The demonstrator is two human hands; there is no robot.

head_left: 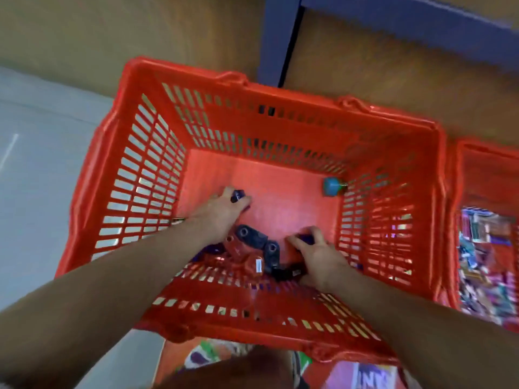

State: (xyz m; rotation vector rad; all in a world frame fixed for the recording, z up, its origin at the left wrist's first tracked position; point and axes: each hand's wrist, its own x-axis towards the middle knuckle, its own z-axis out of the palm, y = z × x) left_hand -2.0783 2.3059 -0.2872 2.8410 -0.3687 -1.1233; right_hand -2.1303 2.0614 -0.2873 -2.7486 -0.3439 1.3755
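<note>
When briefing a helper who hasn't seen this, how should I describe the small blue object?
Find the large orange-red slatted plastic basket. On its floor, the small blue rounded object sits alone in the far right corner. Unlike the dark and red pieces heaped at the near wall, it is blue.

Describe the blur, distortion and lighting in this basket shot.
Head view: motion blur smears everything, worst over the second basket at right; the wide lens bows the red basket rim and stretches both forearms; lighting is soft and even, faint sheen on its floor; the left hand on a dark packet and right hand on a purple packet are recognisable, labels unreadable.
</note>
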